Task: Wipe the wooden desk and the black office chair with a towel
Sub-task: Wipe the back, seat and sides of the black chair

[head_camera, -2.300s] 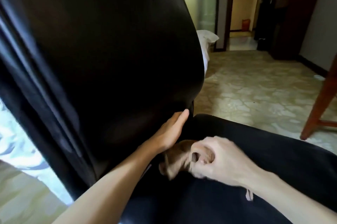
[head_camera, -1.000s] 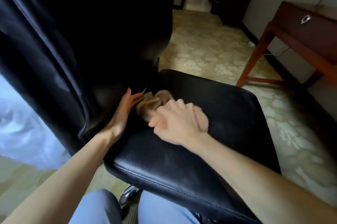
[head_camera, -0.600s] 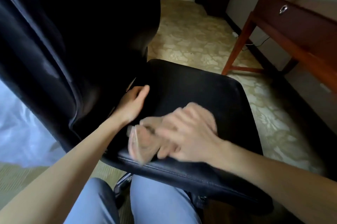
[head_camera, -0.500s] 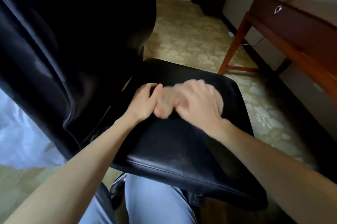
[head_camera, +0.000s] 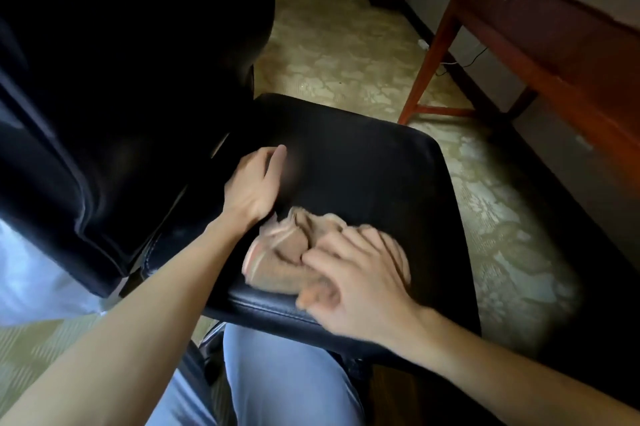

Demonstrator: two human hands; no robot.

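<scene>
Right hand (head_camera: 356,273): fingers spread and straight, palm pressing towel (head_camera: 280,252) onto seat (head_camera: 346,148); thumb blurred. Left hand (head_camera: 252,183): fingers relaxed, holding nothing, resting on seat at junction with backrest (head_camera: 121,62). Black office chair (head_camera: 398,200): backrest at left, near seat edge over person's legs (head_camera: 277,377). Wooden desk (head_camera: 554,34): upper right, well apart from chair, on patterned carpet (head_camera: 329,44). Towel: tan, bunched, near-left part of seat, just beside left wrist.
</scene>
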